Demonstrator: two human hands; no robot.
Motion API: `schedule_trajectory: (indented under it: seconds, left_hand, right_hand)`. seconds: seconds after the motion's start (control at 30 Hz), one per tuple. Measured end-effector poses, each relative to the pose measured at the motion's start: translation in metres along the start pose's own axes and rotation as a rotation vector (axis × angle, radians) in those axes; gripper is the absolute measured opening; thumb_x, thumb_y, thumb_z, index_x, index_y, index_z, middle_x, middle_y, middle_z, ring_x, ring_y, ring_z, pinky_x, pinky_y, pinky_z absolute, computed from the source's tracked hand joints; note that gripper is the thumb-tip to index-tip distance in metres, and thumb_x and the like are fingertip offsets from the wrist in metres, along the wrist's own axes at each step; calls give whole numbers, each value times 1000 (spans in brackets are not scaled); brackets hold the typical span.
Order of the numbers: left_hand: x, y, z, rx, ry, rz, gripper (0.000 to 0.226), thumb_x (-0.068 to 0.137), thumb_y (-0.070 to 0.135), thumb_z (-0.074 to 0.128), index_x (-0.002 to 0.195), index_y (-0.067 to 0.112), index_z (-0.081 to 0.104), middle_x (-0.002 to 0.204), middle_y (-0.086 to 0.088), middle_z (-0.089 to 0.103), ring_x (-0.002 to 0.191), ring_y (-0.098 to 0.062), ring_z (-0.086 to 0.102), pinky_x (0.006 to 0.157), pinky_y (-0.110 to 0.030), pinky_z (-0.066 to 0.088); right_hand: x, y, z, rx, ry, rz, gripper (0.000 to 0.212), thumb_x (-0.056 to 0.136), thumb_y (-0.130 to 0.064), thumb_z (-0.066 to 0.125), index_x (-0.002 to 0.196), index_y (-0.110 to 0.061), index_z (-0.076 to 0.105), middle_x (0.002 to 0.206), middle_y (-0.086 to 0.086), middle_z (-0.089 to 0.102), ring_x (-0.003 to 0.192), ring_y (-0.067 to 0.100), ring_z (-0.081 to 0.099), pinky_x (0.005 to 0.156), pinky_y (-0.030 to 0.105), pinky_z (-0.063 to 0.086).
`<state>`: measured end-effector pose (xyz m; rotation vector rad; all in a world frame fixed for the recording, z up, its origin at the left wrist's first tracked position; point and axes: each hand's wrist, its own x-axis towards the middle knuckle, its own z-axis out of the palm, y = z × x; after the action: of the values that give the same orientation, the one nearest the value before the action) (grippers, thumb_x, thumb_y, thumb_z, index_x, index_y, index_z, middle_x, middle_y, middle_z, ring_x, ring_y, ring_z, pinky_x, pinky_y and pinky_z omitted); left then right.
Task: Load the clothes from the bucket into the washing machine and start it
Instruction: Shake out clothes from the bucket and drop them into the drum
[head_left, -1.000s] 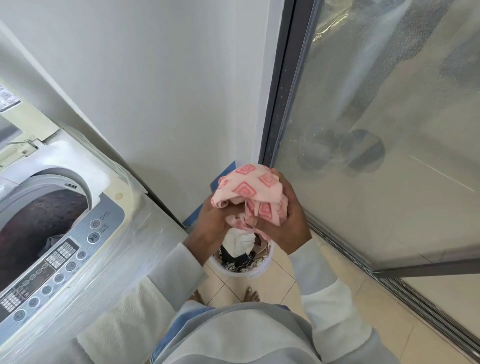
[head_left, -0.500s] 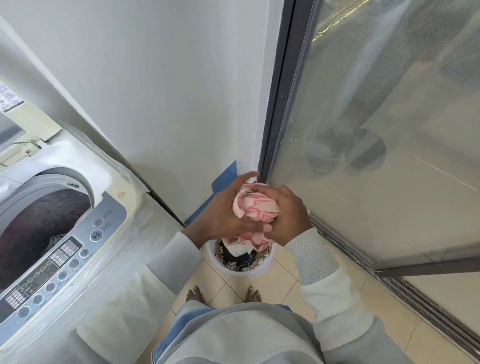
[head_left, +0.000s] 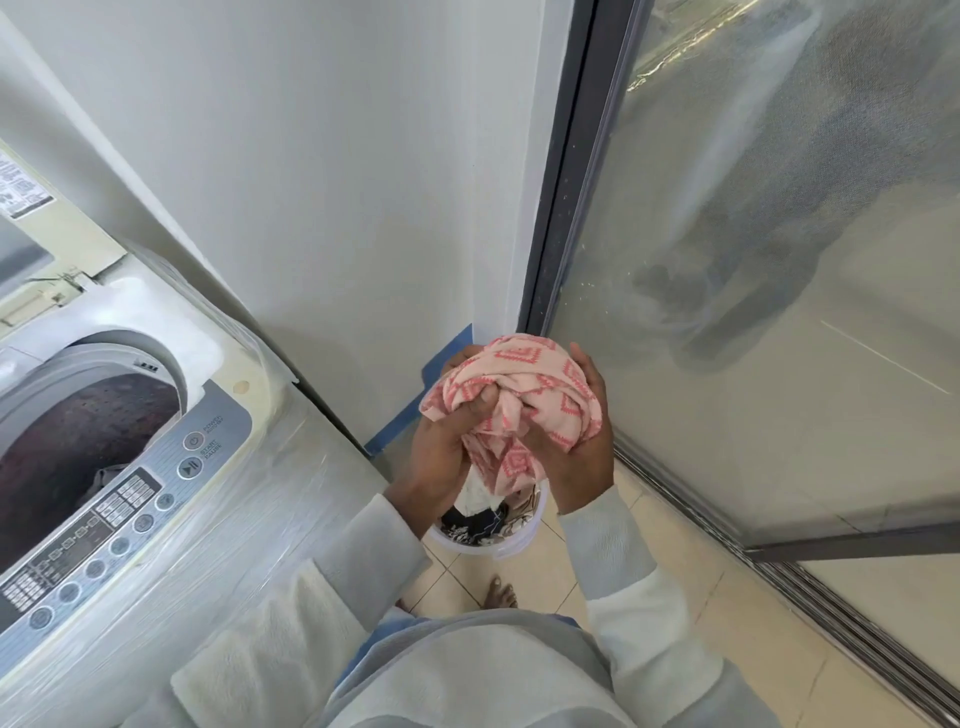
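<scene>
Both hands hold a bunched pink cloth (head_left: 524, 379) with a red square pattern, above the white bucket (head_left: 511, 543) on the floor. My left hand (head_left: 441, 457) grips the cloth's left side and my right hand (head_left: 582, 457) wraps its right side. Dark and white clothes (head_left: 478, 514) lie in the bucket, partly hidden by the cloth's hanging end. The top-loading washing machine (head_left: 171, 519) stands at the left with its lid up and its drum (head_left: 78, 447) exposed, some laundry showing inside. Its control panel (head_left: 119, 525) faces me.
A white wall is straight ahead, with blue tape (head_left: 441, 384) along its base. A glass sliding door (head_left: 779, 260) with a dark frame runs along the right. The floor is beige tile (head_left: 727, 623), and a bare foot (head_left: 501, 592) shows below the bucket.
The hands dipped towards the bucket while squeezing the cloth into a tighter ball, then rose again; the cloth now sits as a larger bundle between them.
</scene>
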<state>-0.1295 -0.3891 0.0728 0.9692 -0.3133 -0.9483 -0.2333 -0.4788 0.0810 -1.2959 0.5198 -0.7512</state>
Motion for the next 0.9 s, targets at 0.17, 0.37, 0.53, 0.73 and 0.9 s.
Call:
schedule_trajectory:
  seconds: [0.17, 0.37, 0.53, 0.73, 0.9]
  left_hand:
    - [4, 19, -34, 331, -100, -88, 91, 65, 36, 85, 142, 25, 38, 135, -12, 56, 117, -33, 60, 92, -52, 52]
    - [3, 19, -32, 382, -66, -78, 83, 75, 51, 76, 143, 21, 39, 134, -9, 58, 121, -29, 59, 92, -43, 53]
    - [-4, 32, -49, 194, 148, 22, 49, 89, 33, 63, 131, 10, 53, 115, -12, 70, 104, -31, 68, 77, -33, 56]
    - [-24, 79, -80, 5, 346, 183, 64, 88, 31, 59, 139, -2, 42, 120, -16, 67, 109, -33, 64, 86, -44, 55]
    - [-58, 113, -127, -83, 568, 183, 55, 96, 24, 55, 141, -3, 38, 137, -29, 51, 126, -46, 49, 106, -64, 37]
  right_hand:
    - [15, -3, -15, -195, 41, 116, 58, 53, -22, 86, 105, -35, 64, 100, -16, 72, 93, 4, 68, 72, 16, 52]
    - [32, -23, 2, -592, -208, 112, 69, 55, -31, 90, 114, -43, 57, 110, -13, 67, 98, 9, 66, 83, 34, 57]
    - [40, -35, 34, -648, -392, 124, 84, 55, -53, 83, 124, -47, 36, 124, -11, 56, 108, 15, 62, 92, 42, 54]
    - [39, -23, 90, -179, -218, 118, 38, 73, -24, 84, 108, -26, 66, 101, 2, 75, 97, 21, 72, 78, 54, 59]
    - [37, 5, 173, -82, -206, 173, 33, 83, -14, 75, 114, -15, 65, 113, 2, 70, 106, 13, 68, 90, 43, 56]
